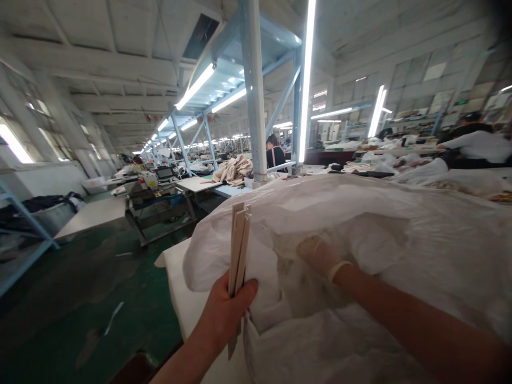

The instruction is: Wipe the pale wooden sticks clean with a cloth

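Note:
My left hand (232,298) is closed round a small bundle of flat beige strips (239,240), held upright with the ends sticking out above and below the fist. The kind of strip cannot be made out. To the right lies a big, crumpled white plastic bag (424,245) on a pale table. My right hand (318,256) reaches into its open, shadowed middle. Something pale, a thin glove or the bag's film, covers this hand up to a band at the wrist. Its fingers point away and are hidden, so their hold does not show.
A grey steel post (254,96) of an overhead frame with strip lights rises beyond the bag. Beige fabric pieces (234,170) lie heaped on a table behind. A sewing machine (149,181) stands left. Co-workers sit further back. The green floor (92,282) has scraps.

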Demonstrator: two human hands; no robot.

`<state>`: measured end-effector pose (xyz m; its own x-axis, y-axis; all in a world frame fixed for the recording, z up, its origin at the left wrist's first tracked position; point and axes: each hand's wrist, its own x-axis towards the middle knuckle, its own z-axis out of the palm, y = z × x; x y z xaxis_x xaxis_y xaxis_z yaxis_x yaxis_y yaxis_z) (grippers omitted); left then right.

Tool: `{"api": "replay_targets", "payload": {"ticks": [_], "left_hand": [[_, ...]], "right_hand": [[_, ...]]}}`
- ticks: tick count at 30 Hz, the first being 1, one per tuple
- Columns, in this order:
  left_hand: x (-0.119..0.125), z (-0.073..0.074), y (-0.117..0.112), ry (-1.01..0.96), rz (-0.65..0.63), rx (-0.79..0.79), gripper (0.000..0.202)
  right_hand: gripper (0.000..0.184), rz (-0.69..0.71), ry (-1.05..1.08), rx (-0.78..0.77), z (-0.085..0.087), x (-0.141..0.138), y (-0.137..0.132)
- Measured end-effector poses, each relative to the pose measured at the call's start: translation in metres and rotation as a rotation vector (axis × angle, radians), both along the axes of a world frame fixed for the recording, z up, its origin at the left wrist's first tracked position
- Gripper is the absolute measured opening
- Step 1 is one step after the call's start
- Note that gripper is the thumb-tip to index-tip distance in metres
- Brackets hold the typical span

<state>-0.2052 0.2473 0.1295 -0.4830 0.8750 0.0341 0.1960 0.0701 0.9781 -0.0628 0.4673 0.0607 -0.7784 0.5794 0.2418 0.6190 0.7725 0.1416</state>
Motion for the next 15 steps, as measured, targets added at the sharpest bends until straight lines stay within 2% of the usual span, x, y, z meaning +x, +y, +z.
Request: {"api": "replay_targets", "payload": {"ticks": [3,6,8,10,12,15], "left_hand": [[-0.004,-0.003,-0.007,-0.013,-0.003,-0.009,0.026],[-0.007,-0.001,-0.018,0.009,0.012,-0.011,0.024],[-0.009,-0.001,-0.025,0.034,0.006,-0.008,0.023],[-0.013,-0.003,-0.032,0.068,-0.001,-0.010,0.022],[-0.019,-0.006,-0.040,0.124,-0.005,-0.026,0.022],[-0.026,-0.004,-0.057,0.268,-0.013,0.024,0.025]], "right_hand": [[0.017,0.141,-0.139,0.044,-0.013,0.012,-0.052],[0.017,0.340,-0.266,0.188,-0.019,0.022,-0.090],[0.021,0.432,-0.299,0.285,-0.018,0.029,-0.100],[0.029,0.450,-0.284,0.309,-0.013,0.036,-0.103],[0.043,0.455,-0.255,0.260,-0.004,0.046,-0.104],[0.067,0.435,-0.165,0.097,0.016,0.064,-0.116]]}}
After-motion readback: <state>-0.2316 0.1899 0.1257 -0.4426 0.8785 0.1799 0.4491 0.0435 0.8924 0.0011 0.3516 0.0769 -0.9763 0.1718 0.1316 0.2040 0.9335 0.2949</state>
